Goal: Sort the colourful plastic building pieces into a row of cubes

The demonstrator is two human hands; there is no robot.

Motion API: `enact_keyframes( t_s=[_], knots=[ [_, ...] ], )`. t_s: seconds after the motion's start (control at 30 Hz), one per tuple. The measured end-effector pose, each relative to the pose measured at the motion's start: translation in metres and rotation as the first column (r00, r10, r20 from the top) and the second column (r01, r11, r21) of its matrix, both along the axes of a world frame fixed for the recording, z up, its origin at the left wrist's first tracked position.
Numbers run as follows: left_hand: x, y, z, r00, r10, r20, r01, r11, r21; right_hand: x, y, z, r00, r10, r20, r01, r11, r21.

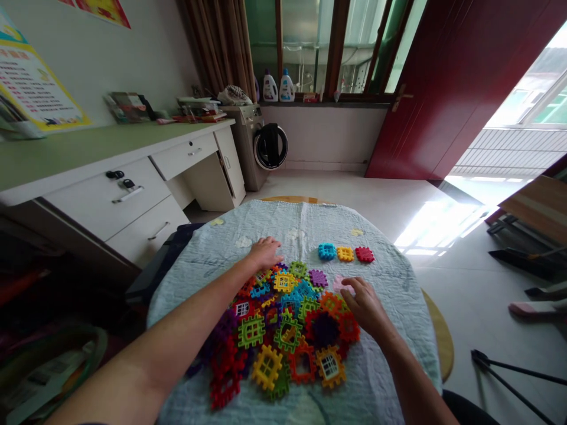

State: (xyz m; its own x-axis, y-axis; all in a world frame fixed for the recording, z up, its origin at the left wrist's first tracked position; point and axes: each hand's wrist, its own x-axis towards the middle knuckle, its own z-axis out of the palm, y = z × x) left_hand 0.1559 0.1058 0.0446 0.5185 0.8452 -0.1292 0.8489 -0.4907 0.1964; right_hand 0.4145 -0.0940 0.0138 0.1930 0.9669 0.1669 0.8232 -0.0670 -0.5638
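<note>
A heap of interlocking plastic building blocks [287, 282], square and notched, in several colours, lies on the round table's cloth. My left hand [266, 254] reaches over the heap's far left edge, fingers outstretched with nothing visible in them. At the right side of the heap, my right hand [364, 298] hovers with its thumb and fingers apart, beside a pale pink patch [339, 284] that may be a block or cloth print. Beyond it, a blue block [326, 251], a yellow block [345, 254] and a red block [364, 254] lie in a row, slightly spaced.
A pale blue patterned tablecloth [390, 348] covers the table, whose wooden edge [438, 336] shows at right. A desk with drawers [110, 200] stands to the left. Farther back are a washing machine [248, 144] with its door open and a red door [420, 88]. Black tripod-like legs [509, 369] stand at right.
</note>
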Motion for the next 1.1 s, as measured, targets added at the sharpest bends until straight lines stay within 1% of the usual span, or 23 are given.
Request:
enact_keyframes(
  t_s=[0.07, 0.1, 0.17, 0.2, 0.27, 0.33, 0.43, 0.53, 0.63, 0.73, 0.8, 0.93, 1.0, 1.1],
  knots=[
    [-0.034, -0.007, -0.005, 0.998, 0.058, -0.006, -0.058, 0.998, 0.011, -0.001, 0.003, -0.005, 0.999, 0.014, 0.029, -0.014, 1.000, -0.014],
    [-0.048, -0.012, -0.007, 0.997, 0.074, -0.004, -0.074, 0.997, 0.012, -0.002, 0.004, -0.007, 0.999, 0.025, 0.041, -0.024, 0.999, -0.023],
    [-0.067, -0.023, -0.013, 0.998, 0.066, 0.020, -0.066, 0.998, 0.000, -0.001, 0.007, -0.012, 0.998, 0.037, 0.046, -0.036, 0.999, -0.031],
    [-0.073, -0.029, -0.015, 0.997, 0.048, 0.056, -0.047, 0.999, -0.009, -0.001, 0.008, -0.014, 0.999, 0.035, 0.036, -0.034, 0.999, -0.030],
    [-0.080, -0.041, -0.018, 0.985, -0.001, 0.175, 0.005, 1.000, -0.025, 0.001, 0.009, -0.017, 1.000, 0.015, -0.002, -0.015, 1.000, -0.017],
    [-0.084, -0.050, -0.018, 0.948, -0.030, 0.316, 0.040, 0.999, -0.027, 0.002, 0.010, -0.020, 0.999, -0.013, -0.052, 0.013, 1.000, 0.005],
    [-0.090, -0.061, -0.017, 0.900, -0.031, 0.435, 0.041, 0.999, -0.014, 0.002, 0.009, -0.022, 0.991, -0.037, -0.127, 0.045, 0.997, 0.056],
    [-0.097, -0.067, -0.019, 0.902, -0.008, 0.431, 0.014, 1.000, -0.011, 0.002, 0.007, -0.024, 0.979, -0.043, -0.197, 0.064, 0.993, 0.102],
    [-0.101, -0.070, -0.026, 0.916, 0.031, 0.400, -0.030, 1.000, -0.008, 0.002, 0.005, -0.024, 0.967, -0.063, -0.247, 0.093, 0.989, 0.113],
    [-0.107, -0.072, -0.030, 0.898, 0.117, 0.424, -0.151, 0.987, 0.047, 0.002, 0.005, -0.023, 0.963, -0.075, -0.259, 0.107, 0.988, 0.110],
    [-0.116, -0.075, -0.030, 0.874, 0.165, 0.458, -0.224, 0.971, 0.078, 0.001, 0.005, -0.021, 0.963, -0.080, -0.258, 0.112, 0.988, 0.111],
    [-0.143, -0.091, -0.027, 0.852, 0.168, 0.497, -0.228, 0.972, 0.062, 0.000, 0.005, -0.019, 0.966, -0.089, -0.244, 0.118, 0.987, 0.106],
    [-0.155, -0.102, -0.028, 0.849, 0.192, 0.493, -0.251, 0.967, 0.055, 0.000, 0.005, -0.019, 0.968, -0.091, -0.235, 0.118, 0.988, 0.102],
    [-0.163, -0.113, -0.028, 0.848, 0.256, 0.463, -0.311, 0.949, 0.045, 0.001, 0.005, -0.021, 0.968, -0.093, -0.235, 0.118, 0.988, 0.096]
  ],
)
